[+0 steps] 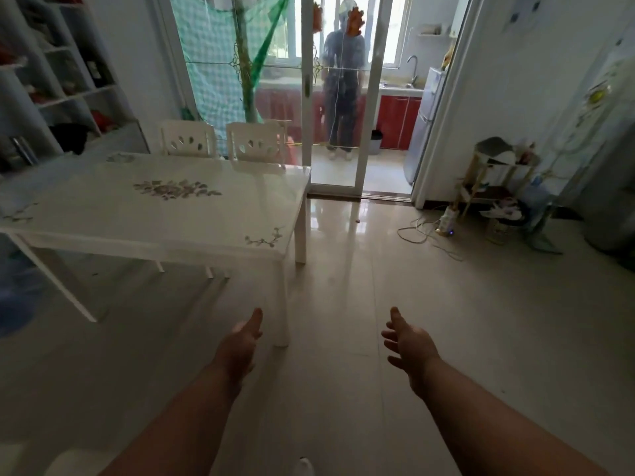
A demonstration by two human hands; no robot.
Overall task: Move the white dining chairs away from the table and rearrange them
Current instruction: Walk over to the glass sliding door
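Two white dining chairs stand side by side at the far edge of the white table, the left chair and the right chair, only their carved backs showing above the tabletop. The table has a glossy top with a flower pattern. My left hand and my right hand reach forward over the bare floor on the near side of the table's corner leg. Both hands hold nothing, with the fingers spread. The chairs are far from both hands.
A person stands behind the sliding glass door at the back. White shelves fill the left wall. A small rack, a power strip with cables and clutter sit at the right. Glossy tiled floor stretches ahead.
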